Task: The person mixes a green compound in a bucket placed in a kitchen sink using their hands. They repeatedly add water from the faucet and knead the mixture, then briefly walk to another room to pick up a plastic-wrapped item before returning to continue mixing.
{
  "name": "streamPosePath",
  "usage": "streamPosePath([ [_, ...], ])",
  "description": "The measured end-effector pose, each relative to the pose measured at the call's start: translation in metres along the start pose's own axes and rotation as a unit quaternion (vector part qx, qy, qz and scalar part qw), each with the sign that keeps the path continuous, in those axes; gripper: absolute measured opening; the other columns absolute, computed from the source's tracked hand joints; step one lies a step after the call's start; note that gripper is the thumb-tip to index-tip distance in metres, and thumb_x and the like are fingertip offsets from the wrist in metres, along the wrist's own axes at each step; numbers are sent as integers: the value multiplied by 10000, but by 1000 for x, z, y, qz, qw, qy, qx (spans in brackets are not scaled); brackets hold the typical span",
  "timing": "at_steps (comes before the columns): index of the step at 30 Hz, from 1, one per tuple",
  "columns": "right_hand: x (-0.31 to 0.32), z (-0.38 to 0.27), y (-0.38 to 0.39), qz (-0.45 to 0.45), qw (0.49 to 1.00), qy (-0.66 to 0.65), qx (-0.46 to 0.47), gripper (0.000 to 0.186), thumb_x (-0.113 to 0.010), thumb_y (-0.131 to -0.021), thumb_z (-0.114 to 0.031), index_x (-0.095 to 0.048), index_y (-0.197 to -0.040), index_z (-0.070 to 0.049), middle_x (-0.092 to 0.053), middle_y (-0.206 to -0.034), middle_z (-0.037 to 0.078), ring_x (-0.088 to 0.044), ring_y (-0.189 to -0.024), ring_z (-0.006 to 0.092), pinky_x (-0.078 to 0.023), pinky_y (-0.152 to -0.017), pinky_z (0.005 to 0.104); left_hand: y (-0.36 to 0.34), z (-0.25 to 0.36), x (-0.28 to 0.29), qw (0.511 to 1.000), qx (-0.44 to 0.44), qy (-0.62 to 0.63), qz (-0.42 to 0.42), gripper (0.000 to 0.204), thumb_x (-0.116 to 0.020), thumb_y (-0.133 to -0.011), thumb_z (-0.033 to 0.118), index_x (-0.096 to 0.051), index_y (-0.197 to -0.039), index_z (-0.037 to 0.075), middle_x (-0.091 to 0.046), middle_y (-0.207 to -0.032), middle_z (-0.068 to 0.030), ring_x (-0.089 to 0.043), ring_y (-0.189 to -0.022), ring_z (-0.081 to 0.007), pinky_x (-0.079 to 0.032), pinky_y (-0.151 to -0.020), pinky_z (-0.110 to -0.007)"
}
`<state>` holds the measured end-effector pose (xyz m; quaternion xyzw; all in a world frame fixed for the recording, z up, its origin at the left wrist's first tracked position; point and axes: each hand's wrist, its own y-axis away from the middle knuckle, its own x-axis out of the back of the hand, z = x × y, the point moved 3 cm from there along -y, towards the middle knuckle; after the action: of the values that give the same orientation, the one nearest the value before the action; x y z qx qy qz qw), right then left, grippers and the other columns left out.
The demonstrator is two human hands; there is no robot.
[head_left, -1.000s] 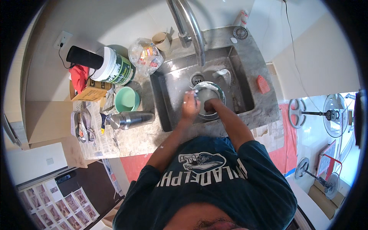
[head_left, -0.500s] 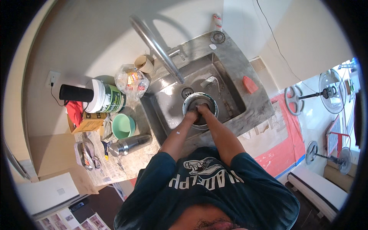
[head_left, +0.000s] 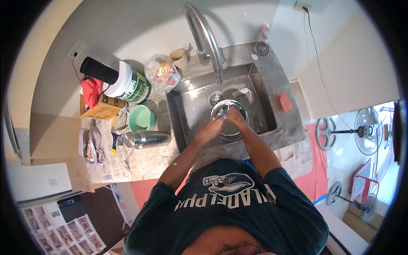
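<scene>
Sink [head_left: 266,102], one, steel, set in a grey counter [head_left: 289,123], directly before you. Bucket [head_left: 230,128], one, round, pale-smeared at the rim, standing inside the sink toward its near edge, just on your side of the drain [head_left: 216,98]. Your left hand [head_left: 211,128], at the left of the bucket's mouth over the sink, fingers bent; whether it grips anything, you cannot tell from this view. Your right hand [head_left: 234,115], lowered into the bucket's mouth within the sink, close beside the left; its grip is likewise hidden. Whitish item [head_left: 244,94], lying in the sink's far right part. Faucet [head_left: 209,36], curved metal, rising behind the sink. Paper cup [head_left: 179,58] and clear plastic bag [head_left: 162,77], at the sink's far left corner. Green bowl [head_left: 141,118] and steel bottle [head_left: 148,139], left of the sink; white pail [head_left: 131,86], farther left and back. Reddish block [head_left: 285,102], right of the sink. Metal strainer [head_left: 261,48], beyond the sink's far right corner.
</scene>
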<state>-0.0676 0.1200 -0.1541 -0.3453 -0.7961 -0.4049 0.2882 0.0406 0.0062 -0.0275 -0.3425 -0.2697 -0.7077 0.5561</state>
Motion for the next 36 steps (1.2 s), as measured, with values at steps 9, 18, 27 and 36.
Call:
streamPosePath([
  [9, 84, -39, 75, 10, 994, 96, 47, 249, -667, -793, -225, -705, -937, -24, -678, -975, 233, -650, -963, 391, -518, -840, 464, -37, 4, 17, 963, 192, 143, 125, 215, -621, -819, 205, -638, -894, 4, -660, -752, -226, -644, -768, -436, -506, -703, -506],
  [18, 105, -20, 68, 20, 971, 13, 238, 339, -697, -819, -332, -668, -804, 5, -642, -748, 236, -632, -727, 414, -495, -670, 464, 7, 1, -11, 962, 161, 94, 197, 360, -673, -788, 118, -528, -1094, -4, -587, -1110, -260, -588, -1010, -425, -483, -834, -488],
  [27, 164, -13, -50, 129, 924, -146, 329, 237, -520, -934, -210, -679, -906, -37, -671, -797, 143, -650, -739, 317, -485, -671, 415, -16, -40, -29, 942, 283, 28, 177, 261, -614, -861, 204, -606, -1028, 4, -634, -1043, -224, -631, -953, -386, -499, -829, -486],
  [36, 186, -55, -122, -32, 932, -333, 136, 351, -421, -1013, -368, -631, -956, -93, -569, -706, -12, -459, -528, 78, -386, -449, 243, -70, -81, 21, 954, 232, -49, 184, 199, -595, -887, 237, -679, -894, 57, -656, -961, -201, -671, -847, -363, -534, -757, -475],
])
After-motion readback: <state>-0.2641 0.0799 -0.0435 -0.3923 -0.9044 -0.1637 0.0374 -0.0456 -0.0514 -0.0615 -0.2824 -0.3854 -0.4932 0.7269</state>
